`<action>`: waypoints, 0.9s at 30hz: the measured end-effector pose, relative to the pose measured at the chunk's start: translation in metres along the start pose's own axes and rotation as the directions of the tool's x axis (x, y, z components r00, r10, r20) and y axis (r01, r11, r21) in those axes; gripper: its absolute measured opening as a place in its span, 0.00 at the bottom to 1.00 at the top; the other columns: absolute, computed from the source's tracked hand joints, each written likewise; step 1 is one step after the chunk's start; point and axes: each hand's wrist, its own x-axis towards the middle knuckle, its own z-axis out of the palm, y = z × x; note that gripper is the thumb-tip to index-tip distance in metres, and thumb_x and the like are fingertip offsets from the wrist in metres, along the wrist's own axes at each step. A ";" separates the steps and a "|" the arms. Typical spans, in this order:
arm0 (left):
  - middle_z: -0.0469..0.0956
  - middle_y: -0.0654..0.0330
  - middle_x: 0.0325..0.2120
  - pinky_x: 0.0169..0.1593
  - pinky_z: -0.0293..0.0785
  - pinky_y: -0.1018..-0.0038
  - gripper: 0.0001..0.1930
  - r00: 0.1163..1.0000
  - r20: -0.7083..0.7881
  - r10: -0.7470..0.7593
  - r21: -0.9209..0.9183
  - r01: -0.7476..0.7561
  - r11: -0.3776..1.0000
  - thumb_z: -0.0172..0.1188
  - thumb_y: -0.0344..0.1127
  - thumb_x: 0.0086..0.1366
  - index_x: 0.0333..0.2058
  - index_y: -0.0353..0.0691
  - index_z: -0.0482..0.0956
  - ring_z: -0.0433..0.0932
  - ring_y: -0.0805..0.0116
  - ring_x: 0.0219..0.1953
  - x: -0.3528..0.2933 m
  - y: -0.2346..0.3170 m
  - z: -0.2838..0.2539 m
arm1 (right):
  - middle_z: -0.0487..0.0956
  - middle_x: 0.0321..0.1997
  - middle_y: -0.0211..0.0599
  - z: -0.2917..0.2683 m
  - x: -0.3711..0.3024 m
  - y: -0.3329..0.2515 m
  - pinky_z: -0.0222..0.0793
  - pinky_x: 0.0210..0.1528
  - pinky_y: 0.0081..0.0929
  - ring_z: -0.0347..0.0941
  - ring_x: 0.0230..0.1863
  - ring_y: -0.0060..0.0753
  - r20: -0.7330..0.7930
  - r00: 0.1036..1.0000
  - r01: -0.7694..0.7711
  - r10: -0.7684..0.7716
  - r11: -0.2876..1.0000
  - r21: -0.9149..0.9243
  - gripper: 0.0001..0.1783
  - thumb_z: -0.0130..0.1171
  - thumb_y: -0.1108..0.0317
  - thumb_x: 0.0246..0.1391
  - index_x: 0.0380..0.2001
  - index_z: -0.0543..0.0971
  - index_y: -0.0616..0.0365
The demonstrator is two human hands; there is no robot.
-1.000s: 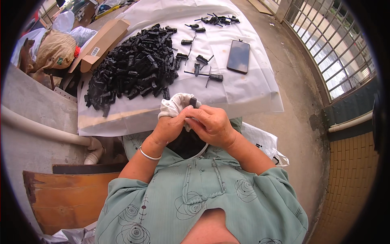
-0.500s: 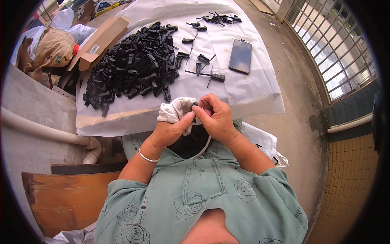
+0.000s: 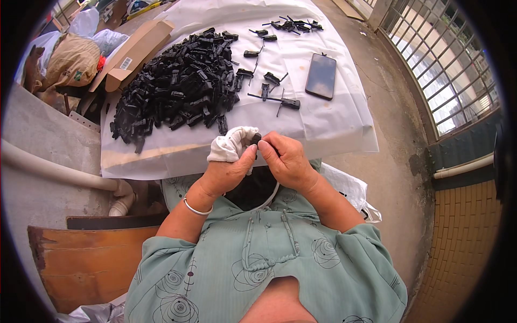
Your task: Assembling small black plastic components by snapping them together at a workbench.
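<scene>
My left hand (image 3: 230,171) is closed on a small black plastic part (image 3: 257,138), with a white cloth (image 3: 230,145) wrapped over its fingers. Thumb and fingers of my right hand (image 3: 288,160) pinch the same part from the other side. Both hands meet just over the near edge of the covered table. Beyond them lies a big heap of black plastic parts (image 3: 180,81). Several single parts with thin stems, such as this one (image 3: 291,103), are spread to the right of the heap. A smaller cluster (image 3: 296,25) lies at the far end.
A dark-screened phone (image 3: 321,76) rests on the white table sheet (image 3: 344,121) at right. Left of the heap stands an open cardboard box (image 3: 137,51) near bags (image 3: 72,59). A dark round container (image 3: 253,191) sits below my hands. A barred window (image 3: 436,59) is at right.
My right hand's fingers have lowered and curled in closer around the black part. My left hand stays nearly where it was. The parts on the table have kept their places.
</scene>
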 end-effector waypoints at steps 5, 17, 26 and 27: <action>0.72 0.62 0.31 0.23 0.67 0.85 0.12 0.999 -0.025 0.036 0.060 -0.034 0.998 0.53 0.28 0.60 0.43 0.31 0.69 0.66 0.83 0.24 -0.003 0.001 0.004 | 0.67 0.17 0.39 -0.001 -0.001 0.000 0.60 0.23 0.27 0.62 0.19 0.31 0.018 0.999 -0.041 0.041 0.999 -0.025 0.07 0.51 0.70 0.55 0.26 0.71 0.62; 0.73 0.61 0.30 0.29 0.69 0.83 0.13 0.998 -0.044 0.054 0.134 -0.048 0.990 0.54 0.28 0.59 0.43 0.31 0.69 0.68 0.80 0.28 -0.001 -0.009 0.005 | 0.68 0.18 0.41 -0.002 -0.004 0.004 0.61 0.24 0.28 0.64 0.19 0.35 0.025 0.999 -0.036 0.038 0.996 -0.077 0.09 0.52 0.69 0.55 0.25 0.70 0.62; 0.72 0.62 0.30 0.22 0.66 0.85 0.14 0.998 -0.044 0.038 0.102 -0.033 0.994 0.54 0.29 0.60 0.44 0.30 0.69 0.65 0.83 0.20 0.001 -0.011 0.002 | 0.69 0.19 0.47 0.001 -0.001 0.005 0.61 0.25 0.37 0.66 0.22 0.51 0.042 0.994 -0.093 0.096 0.993 -0.073 0.11 0.51 0.68 0.54 0.22 0.67 0.62; 0.72 0.61 0.31 0.24 0.68 0.84 0.14 0.999 -0.036 0.010 0.103 -0.006 0.995 0.54 0.29 0.60 0.44 0.30 0.69 0.66 0.82 0.22 0.000 -0.010 0.001 | 0.69 0.19 0.47 0.002 -0.001 0.005 0.61 0.25 0.37 0.66 0.22 0.51 0.044 0.994 -0.095 0.098 0.993 -0.073 0.11 0.51 0.68 0.54 0.22 0.67 0.62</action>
